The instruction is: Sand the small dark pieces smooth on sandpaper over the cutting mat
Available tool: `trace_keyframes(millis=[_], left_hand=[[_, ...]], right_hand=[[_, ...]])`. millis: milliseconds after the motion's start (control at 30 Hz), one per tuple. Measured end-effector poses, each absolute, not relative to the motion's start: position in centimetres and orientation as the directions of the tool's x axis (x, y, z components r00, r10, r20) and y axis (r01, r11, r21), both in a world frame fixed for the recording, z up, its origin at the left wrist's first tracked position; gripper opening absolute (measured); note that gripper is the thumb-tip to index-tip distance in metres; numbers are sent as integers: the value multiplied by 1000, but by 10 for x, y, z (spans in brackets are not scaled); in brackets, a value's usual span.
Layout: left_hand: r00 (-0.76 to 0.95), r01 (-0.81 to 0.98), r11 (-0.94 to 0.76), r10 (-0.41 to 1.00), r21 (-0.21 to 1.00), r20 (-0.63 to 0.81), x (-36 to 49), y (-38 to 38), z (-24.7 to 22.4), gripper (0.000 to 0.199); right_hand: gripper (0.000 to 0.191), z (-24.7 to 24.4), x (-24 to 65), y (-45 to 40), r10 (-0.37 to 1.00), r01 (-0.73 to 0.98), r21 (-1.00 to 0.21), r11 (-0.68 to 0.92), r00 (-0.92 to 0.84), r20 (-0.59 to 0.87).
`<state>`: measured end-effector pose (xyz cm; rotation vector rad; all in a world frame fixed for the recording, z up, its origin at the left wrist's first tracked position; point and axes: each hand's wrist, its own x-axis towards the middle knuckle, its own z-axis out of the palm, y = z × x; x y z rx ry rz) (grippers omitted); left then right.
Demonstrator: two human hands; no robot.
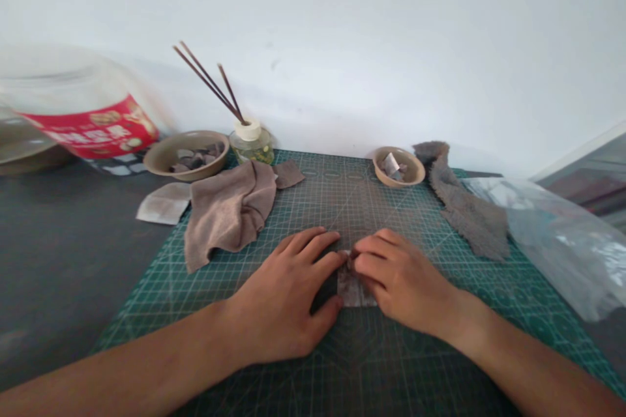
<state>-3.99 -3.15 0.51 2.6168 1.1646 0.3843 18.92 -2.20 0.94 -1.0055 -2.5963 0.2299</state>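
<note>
A small greyish-white square piece [356, 292], perhaps paper or cloth with dark smudges, lies flat on the green cutting mat [337, 202]. My left hand [288, 293] rests palm down with its fingers spread, index fingertip and thumb tip at the piece's left edge. On the other side, my right hand [398, 277] has its fingers bent together in a pinch over the piece's upper right part. Something small and dark shows at those fingertips, too blurred to name. Both hands' fingertips nearly meet at the piece's top edge.
Left: a crumpled brown cloth [232, 208], a pale patch [163, 203], a bowl of scraps [188, 172], a reed diffuser [252, 142] and a large red-labelled jar [98, 124]. Right: a small bowl [398, 176], a grey fleecy cloth [469, 215] and a clear plastic bag [562, 241]. Behind stands a white wall.
</note>
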Motion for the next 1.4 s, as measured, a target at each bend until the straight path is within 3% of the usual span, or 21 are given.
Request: trace_keyframes(millis=[100,233,433,633,833,1000,1100,1233,1400], left_hand=[[639,690,-647,755,324,147,-40,-32,5,47],[640,682,-648,753,339,152,-40,-32,4,48],[638,688,-646,756,331,149,-40,-32,4,49],[641,686,-649,753,331,148,-40,-31,3,46],[638,693,-644,757,323,142,-40,-31,4,48],[646,685,-648,752,333,136,-41,-32,3,48],[648,679,-654,748,334,146,-42,-32,3,48],[639,680,-652,751,336,166,-41,-32,3,47],[640,675,-651,751,347,162,-40,-32,3,48]], right_hand=[[13,14,200,-12,693,641,-265,720,-680,238],[17,16,205,-24,615,536,-366,761,-775,144],[14,10,202,-15,686,611,-320,724,-689,235],[16,18,208,-20,617,525,-413,744,-778,122],[15,15,209,-16,669,608,-290,739,-713,210],[15,19,214,-24,614,543,-391,743,-786,75],[13,14,210,-28,609,531,-370,763,-782,133],[14,12,212,-21,712,628,-356,692,-677,188],[14,9,206,-26,640,552,-387,739,-755,144]])
